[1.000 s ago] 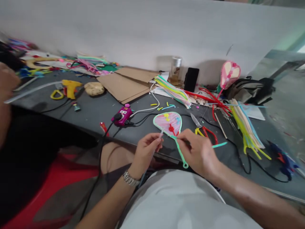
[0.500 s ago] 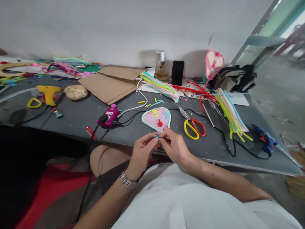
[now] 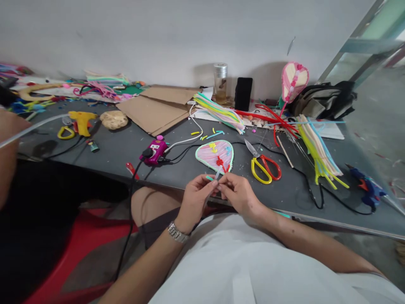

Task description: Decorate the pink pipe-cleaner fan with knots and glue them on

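A small fan of pipe cleaners (image 3: 214,156) lies tilted against my hands over the table edge, its pink striped face edged in pale green. My left hand (image 3: 194,200) grips its clear stick handle (image 3: 217,173) just below the fan. My right hand (image 3: 238,194) pinches at the same stick, with a green pipe cleaner (image 3: 209,178) wrapped or held there. The fingers hide most of that strand. Red and yellow knots of pipe cleaner sit on the fan's face.
Scissors with red and yellow handles (image 3: 264,169) lie right of the fan, and a purple plug (image 3: 154,152) lies left, with black cords nearby. Pipe-cleaner bundles (image 3: 319,152), cardboard (image 3: 155,112) and glue guns (image 3: 81,121) crowd the table. A co-worker's arm (image 3: 9,156) enters at left.
From the oldest frame, my hands have drawn closer together and the long green strand has shortened into my fingers. The view has shifted, and the scissors now show fully.
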### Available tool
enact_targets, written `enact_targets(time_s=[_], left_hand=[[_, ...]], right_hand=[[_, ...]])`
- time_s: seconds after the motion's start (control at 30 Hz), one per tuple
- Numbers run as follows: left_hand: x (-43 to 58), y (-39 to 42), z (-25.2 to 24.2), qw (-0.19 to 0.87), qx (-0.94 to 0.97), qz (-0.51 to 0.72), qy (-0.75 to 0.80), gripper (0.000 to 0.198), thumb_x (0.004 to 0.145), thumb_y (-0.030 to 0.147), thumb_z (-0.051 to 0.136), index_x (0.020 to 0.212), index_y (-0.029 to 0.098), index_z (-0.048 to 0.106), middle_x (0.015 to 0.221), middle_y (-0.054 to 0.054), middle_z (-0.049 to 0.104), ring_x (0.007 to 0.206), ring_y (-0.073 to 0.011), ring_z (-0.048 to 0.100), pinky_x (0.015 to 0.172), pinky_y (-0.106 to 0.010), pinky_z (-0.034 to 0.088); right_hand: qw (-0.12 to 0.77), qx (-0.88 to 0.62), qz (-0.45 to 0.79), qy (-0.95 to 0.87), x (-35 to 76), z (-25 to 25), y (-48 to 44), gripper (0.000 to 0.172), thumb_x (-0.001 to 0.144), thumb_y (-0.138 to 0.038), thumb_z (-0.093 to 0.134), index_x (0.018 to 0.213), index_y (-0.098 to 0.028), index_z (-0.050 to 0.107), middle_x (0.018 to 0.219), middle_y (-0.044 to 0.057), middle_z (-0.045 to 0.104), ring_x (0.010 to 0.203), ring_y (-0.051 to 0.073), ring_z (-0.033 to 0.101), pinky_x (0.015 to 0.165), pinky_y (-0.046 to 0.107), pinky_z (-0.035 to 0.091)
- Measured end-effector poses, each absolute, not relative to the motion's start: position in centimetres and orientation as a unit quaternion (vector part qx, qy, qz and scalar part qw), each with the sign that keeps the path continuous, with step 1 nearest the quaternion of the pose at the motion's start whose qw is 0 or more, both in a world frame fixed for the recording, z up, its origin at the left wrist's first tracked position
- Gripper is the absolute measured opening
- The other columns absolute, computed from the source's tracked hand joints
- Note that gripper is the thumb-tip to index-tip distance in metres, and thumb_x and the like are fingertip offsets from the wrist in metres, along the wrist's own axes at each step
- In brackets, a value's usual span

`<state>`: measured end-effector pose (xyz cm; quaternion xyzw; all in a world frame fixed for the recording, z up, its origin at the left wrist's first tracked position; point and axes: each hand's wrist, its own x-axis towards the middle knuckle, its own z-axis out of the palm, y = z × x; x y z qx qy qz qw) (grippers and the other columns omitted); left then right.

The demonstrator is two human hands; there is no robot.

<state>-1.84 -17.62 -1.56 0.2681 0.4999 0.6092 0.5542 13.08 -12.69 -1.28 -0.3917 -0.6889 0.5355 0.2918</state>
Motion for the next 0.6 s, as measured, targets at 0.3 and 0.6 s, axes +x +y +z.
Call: enact_targets(time_s=[0.3,0.6], left_hand=[[-3.0,-17.3,-0.9,0.534,0.265,0.615,0.516,0.031,0.067,0.036,0.088,0.081,0.015,0.071,0.063,0.002,0.064,0.060,-0.0106,0.056,0.060,-0.023,0.045],[-2.9,-17.1,-1.1,0.532,0.249,0.631,0.506,0.030,0.069,0.035,0.089,0.080,0.015,0.070,0.063,0.002,0.062,0.059,-0.0094,0.055,0.057,-0.022,0.043]], right_hand=[[0.222,-0.354,0.691,-0.590,14.1,-0.9,-11.4,0.024,0.076,-0.041,0.075,0.074,-0.020,0.064,0.061,-0.004,0.062,0.051,0.009,0.051,0.051,0.023,0.039],[0.154,-0.359,0.770,-0.504,15.4,0.4,-10.5,0.032,0.076,-0.048,0.078,0.078,-0.017,0.071,0.066,0.000,0.068,0.056,0.009,0.058,0.055,0.022,0.046]])
